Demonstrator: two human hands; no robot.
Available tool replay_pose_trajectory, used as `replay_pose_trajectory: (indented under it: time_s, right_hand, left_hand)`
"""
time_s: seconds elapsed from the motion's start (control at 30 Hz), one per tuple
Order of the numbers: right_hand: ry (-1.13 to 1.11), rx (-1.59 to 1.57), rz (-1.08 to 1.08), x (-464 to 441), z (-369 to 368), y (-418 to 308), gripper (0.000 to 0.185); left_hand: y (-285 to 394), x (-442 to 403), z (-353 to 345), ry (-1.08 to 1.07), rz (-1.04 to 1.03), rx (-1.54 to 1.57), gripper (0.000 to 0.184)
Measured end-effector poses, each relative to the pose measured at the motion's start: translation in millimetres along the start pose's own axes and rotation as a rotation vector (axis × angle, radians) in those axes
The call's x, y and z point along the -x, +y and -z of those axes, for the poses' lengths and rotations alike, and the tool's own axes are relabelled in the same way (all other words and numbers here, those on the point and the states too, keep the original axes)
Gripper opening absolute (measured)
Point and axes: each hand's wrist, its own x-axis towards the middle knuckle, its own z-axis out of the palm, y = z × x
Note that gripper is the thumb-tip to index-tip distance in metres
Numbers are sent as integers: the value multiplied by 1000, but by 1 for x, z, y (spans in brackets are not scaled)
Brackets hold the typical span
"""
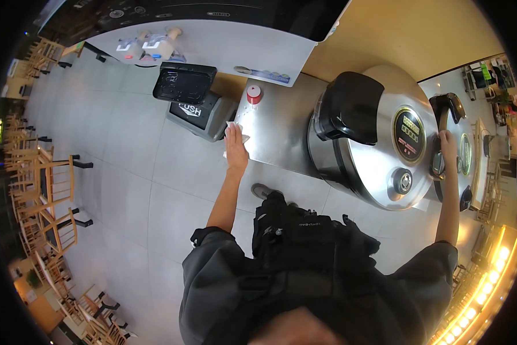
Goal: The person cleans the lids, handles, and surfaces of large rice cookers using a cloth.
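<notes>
My left hand [235, 150] lies flat with fingers together on a crumpled white wipe [230, 125], pressing it at the left edge of a steel counter [276, 129]. Beyond the fingertips, a red and white round container [253, 95] stands on the counter, with small droplets or crumbs near it. My right hand [447, 145] is at the far rim of a large round steel cooker [379, 155], by a black latch [438, 165]. Its fingers look curled, and what they grip is partly hidden. A second steel cooker [465, 154] stands just beyond that hand.
A grey push-lid bin [215, 118] stands left of the counter, with a black drip tray [184, 82] above it. A white dispenser with taps [158, 47] rises at the back. Wooden chairs [54, 178] line the far left. A tan panel [379, 34] stands behind the cookers.
</notes>
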Motion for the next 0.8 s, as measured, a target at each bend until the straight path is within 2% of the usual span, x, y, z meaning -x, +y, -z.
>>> replay_pose_trajectory:
  time_s: [0.13,0.2,0.27,0.4,0.53,0.6,0.67,0.8]
  right_hand:
    - [-38,-149,-41,-6,-4,10,32]
    - [-24,-87,-37,-3,-2,5,32]
    - [-20,-30,-31,-4,-1,0,32]
    - [-34,-132,-59,-4,-6,11,31]
    - [-20,-179,-70,-4,-7,5,32]
    - [-15,-129,-59,-4,-4,0,33]
    - [-12,-79,-50,-5,-5,1,33]
    - [-18,-66,-38,-8,-5,1,34]
  left_hand:
    - [-2,-59,-20,28,-74,49,67]
    - [11,-80,-31,26,-58,9,69]
    - [28,-86,-35,32,84,-86,72]
    - [50,-78,-38,-34,113,-111,73]
    - [71,-63,-65,-27,33,-72,71]
    - [92,-47,-75,-96,-102,-58,69]
    - [112,-29,-82,-263,-209,-87,68]
    - [122,7,-89,-327,-341,-143,66]
